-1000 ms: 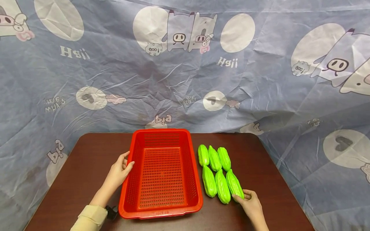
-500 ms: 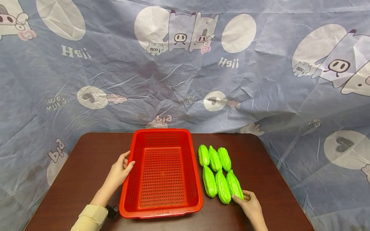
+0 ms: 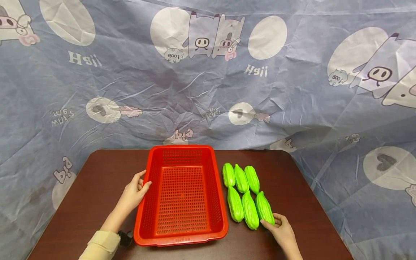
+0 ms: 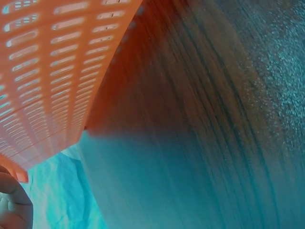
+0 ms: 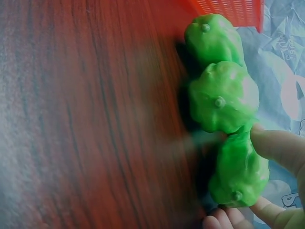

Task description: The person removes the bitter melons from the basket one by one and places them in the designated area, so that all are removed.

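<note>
Right hand (image 3: 283, 230) grips nearest gourd (image 3: 264, 208); left hand (image 3: 134, 194) holds basket (image 3: 182, 239).

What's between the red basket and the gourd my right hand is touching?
Two green gourds, side by side on the table, clearest in the head view.

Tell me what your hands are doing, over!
Left hand holds basket rim. Right hand grips nearest gourd, on table. Five more gourds alongside; basket way open.
</note>
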A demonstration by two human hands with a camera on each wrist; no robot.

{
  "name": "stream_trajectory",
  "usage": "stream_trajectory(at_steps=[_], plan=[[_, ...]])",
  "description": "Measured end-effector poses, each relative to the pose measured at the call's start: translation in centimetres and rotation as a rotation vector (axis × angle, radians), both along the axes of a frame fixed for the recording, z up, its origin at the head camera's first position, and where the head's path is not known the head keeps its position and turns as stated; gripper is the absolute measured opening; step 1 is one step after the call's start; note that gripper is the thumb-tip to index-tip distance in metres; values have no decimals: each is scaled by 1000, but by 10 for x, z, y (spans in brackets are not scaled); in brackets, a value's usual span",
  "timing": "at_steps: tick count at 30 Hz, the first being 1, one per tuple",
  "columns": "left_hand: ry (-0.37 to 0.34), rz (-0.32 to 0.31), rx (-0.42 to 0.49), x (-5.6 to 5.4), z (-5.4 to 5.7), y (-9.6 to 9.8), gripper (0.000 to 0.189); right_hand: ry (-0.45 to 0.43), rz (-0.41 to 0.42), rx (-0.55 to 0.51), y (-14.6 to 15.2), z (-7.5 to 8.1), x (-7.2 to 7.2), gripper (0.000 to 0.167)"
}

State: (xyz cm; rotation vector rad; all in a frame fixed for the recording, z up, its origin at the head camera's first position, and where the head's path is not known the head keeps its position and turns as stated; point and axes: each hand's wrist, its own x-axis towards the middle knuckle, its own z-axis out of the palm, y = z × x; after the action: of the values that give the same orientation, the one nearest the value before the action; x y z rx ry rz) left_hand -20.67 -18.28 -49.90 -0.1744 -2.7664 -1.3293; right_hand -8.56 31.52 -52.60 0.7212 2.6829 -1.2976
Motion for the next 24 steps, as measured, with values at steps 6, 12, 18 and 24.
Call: stream_trajectory(at_steps=[6, 12, 18, 24], plan=[[-24, -14, 6, 1, 2, -3, 58, -13, 18, -9, 1, 3, -1, 82], [-4, -17, -8, 2, 3, -5, 56, -7, 47, 40, 4, 11, -5, 84], [15, -38, -27, 2, 6, -5, 54, 36, 48, 76, 3, 33, -11, 80], [12, -54, -86, 0, 12, -7, 56, 108, 60, 29, -8, 57, -23, 77]])
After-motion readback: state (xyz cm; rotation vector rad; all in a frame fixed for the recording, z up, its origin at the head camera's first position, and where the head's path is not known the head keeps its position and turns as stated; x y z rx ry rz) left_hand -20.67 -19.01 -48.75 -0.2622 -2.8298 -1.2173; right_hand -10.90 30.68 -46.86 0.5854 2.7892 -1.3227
